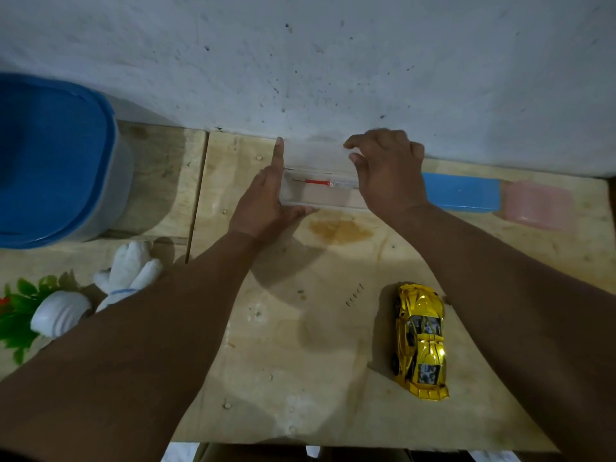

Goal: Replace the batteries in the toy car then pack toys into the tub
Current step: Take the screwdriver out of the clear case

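At nine o'clock on the wooden table [300, 361] stands the blue tub [56, 161] with its blue lid on. Below it, around eight o'clock, lie a white plush toy [130, 271] and a white shell-like toy [60, 311] against green plastic leaves [20, 315].

At twelve o'clock, against the wall [333, 61], sits a clear plastic box [320, 191] with its lid [316, 155] raised; inside lies a small screwdriver [316, 182] with a red shaft section. The left hand [266, 201] holds the box's left end, index finger straight up along the lid's edge and thumb under the near side. The right hand [386, 171] pinches the lid's right edge between curled fingers and thumb.

At four o'clock rests the gold toy car [420, 341], wheels down, well apart from both hands (its nose points toward the near edge). At two o'clock lie a blue box [461, 193] and, just beside it, a pink box [538, 206].
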